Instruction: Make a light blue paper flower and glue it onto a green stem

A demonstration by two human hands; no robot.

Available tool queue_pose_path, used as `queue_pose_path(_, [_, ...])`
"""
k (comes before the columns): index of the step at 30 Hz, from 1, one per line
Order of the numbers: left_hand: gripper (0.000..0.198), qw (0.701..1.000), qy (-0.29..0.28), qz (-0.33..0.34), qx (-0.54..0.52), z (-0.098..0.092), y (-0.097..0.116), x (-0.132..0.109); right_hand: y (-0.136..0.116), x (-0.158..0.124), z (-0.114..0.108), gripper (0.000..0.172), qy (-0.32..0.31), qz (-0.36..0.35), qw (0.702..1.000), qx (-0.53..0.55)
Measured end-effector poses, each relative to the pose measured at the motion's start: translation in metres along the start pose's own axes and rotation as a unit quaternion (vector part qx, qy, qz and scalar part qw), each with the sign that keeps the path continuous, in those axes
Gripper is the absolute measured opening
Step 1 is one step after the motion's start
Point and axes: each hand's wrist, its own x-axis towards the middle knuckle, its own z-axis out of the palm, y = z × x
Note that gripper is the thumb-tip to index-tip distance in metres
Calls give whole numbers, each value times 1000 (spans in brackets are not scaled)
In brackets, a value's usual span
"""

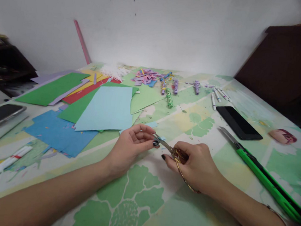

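In my right hand (197,165) is a pair of scissors (166,145), my fingers through the handles and the blades pointing left. My left hand (134,141) is closed in a pinch at the blade tips. A small light-blue paper piece (161,138) shows there, mostly hidden by fingers and blades. Just beyond my left hand lies a light-blue sheet (108,109) on top of green paper (72,110). Small light-blue scraps (152,125) lie on the table near my fingertips.
Blue sheets (60,132) and other coloured papers spread left. Behind are purple paper bits (146,76), white thread (114,72) and several decorated rolls (169,99). A black phone (238,122), a green cutter (264,177) with its blade out and an eraser-like block (282,136) lie right.
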Motion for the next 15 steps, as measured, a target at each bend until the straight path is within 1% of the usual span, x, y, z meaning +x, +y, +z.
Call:
queue_pose_path(8, [20,1000,-4,-9,-5,2,0,-2,2,0,1,29,12,-7,1000,-5])
queue_pose_path(15, [21,1000,6,8,23,-1,1,0,3,0,1,29,17,-13,1000,-6])
